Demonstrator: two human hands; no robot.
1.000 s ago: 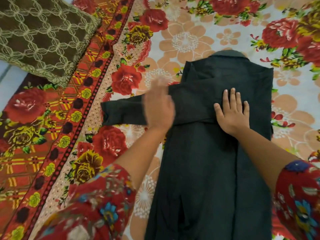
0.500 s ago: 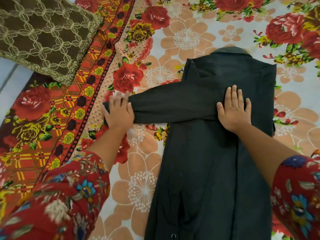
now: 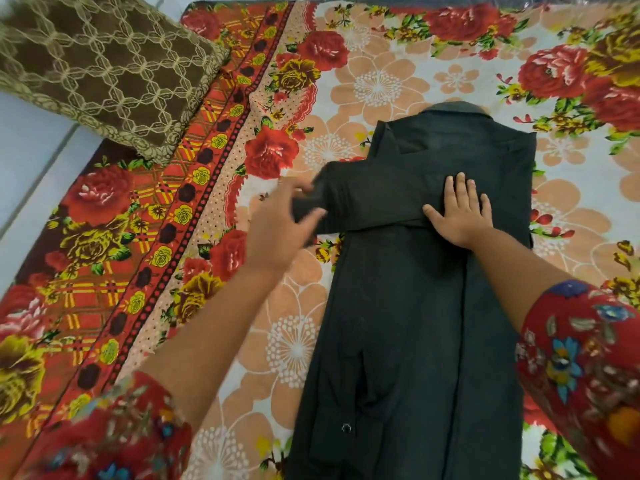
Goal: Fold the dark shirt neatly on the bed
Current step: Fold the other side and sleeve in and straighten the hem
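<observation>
The dark shirt (image 3: 415,323) lies lengthwise on the floral bedsheet (image 3: 363,81), collar at the far end, its sides folded in. One sleeve (image 3: 367,199) runs leftward across the chest. My left hand (image 3: 280,226), blurred by motion, grips the cuff end of that sleeve and has it lifted and doubled back toward the shirt body. My right hand (image 3: 460,213) lies flat with straight fingers on the sleeve's inner end, pressing it against the chest of the shirt.
A brown patterned cushion (image 3: 104,71) sits at the far left, overlapping the sheet's red border (image 3: 194,188). Pale floor tiles (image 3: 31,161) show beyond the left edge. Open sheet stretches left of the shirt and past the collar.
My left hand slid out along the sleeve to its cuff, took hold of it and now carries it back to the right, so the sleeve reaches less far left. My right hand stayed put.
</observation>
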